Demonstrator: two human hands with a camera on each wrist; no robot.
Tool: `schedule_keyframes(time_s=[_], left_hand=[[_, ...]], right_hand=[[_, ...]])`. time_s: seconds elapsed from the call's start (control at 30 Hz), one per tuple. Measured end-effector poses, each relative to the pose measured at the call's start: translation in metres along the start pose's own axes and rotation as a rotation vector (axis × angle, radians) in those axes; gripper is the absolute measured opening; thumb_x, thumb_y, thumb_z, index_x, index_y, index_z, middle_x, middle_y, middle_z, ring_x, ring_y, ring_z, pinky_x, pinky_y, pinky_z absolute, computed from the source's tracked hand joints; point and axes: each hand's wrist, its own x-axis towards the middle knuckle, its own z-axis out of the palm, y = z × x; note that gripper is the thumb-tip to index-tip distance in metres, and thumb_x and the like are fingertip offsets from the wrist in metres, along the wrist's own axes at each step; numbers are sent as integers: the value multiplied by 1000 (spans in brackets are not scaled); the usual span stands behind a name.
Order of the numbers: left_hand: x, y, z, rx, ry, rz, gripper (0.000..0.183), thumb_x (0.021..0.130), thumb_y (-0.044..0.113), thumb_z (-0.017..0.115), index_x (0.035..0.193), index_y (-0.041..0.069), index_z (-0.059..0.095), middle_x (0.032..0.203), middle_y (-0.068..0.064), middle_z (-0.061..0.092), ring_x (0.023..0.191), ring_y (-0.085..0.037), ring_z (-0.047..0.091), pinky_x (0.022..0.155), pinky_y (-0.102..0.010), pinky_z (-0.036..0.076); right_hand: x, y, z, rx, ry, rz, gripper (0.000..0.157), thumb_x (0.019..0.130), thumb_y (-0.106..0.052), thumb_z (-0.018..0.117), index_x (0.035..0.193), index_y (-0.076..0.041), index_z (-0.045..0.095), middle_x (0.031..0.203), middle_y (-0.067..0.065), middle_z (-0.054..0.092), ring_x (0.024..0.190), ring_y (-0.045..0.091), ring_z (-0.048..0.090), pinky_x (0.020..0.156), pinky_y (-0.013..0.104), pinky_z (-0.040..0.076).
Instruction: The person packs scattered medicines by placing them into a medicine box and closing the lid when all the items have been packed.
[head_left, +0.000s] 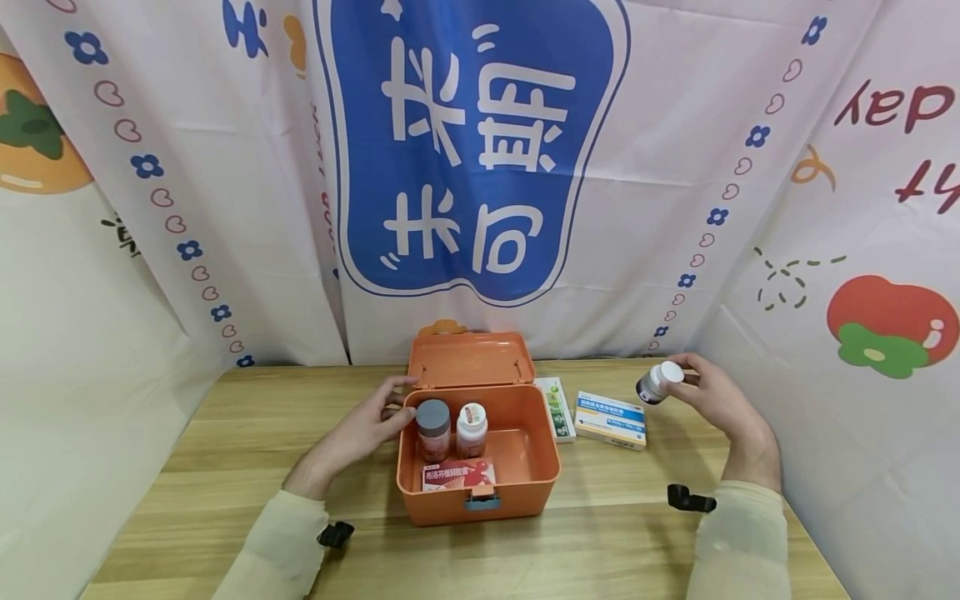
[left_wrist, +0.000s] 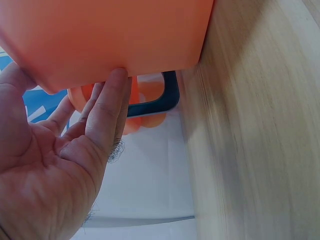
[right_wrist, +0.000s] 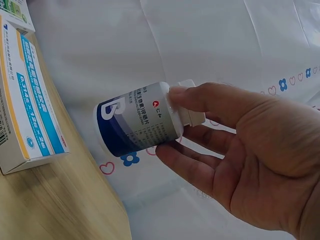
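Observation:
An orange plastic storage box [head_left: 480, 505] stands with its lid [head_left: 472, 360] raised at the back. My left hand [head_left: 378, 417] holds its left rim near the back corner; in the left wrist view its fingers [left_wrist: 107, 102] touch the outer wall. Inside stand a grey-capped bottle [head_left: 433, 433] and a white pill bottle [head_left: 472, 432], with a red and white medicine box [head_left: 459, 474] in front of them. To the right, my right hand [head_left: 716, 396] pinches a white-capped pill bottle [right_wrist: 140, 120] near its cap, tilted and held above the table.
A blue and white medicine box [head_left: 611, 419] lies on the wooden table [head_left: 600, 542], right of the orange box. Between them is a green and white box [head_left: 556, 408]. Printed cloth [head_left: 637, 167] hangs behind and along both sides.

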Motion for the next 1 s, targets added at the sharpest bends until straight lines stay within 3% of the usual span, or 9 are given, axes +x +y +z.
schedule_keyframes(time_s=[0.47,0.83,1.0], left_hand=[[0,0,-2,-25,1,18,51,109,28,59,156,19,39,123,-22,57,107,-26,68,88,-37,64],[0,-5,0,-88,3,-17,52,109,34,59,156,23,39,124,-20,53,109,-25,67,91,-33,63],[0,-6,2,-91,12,-31,51,109,36,59,155,26,40,125,-21,53,109,-25,67,91,-33,64]], right_hand=[[4,-15,6,-31,15,-46,56,104,-29,68,146,2,49,145,27,58,141,53,52,113,63,50],[6,-27,11,-47,0,-91,51,104,-29,69,144,-2,52,149,24,57,141,50,53,111,61,53],[8,-34,16,-45,-5,-119,45,103,-30,70,138,-6,56,142,20,61,139,48,56,111,60,53]])
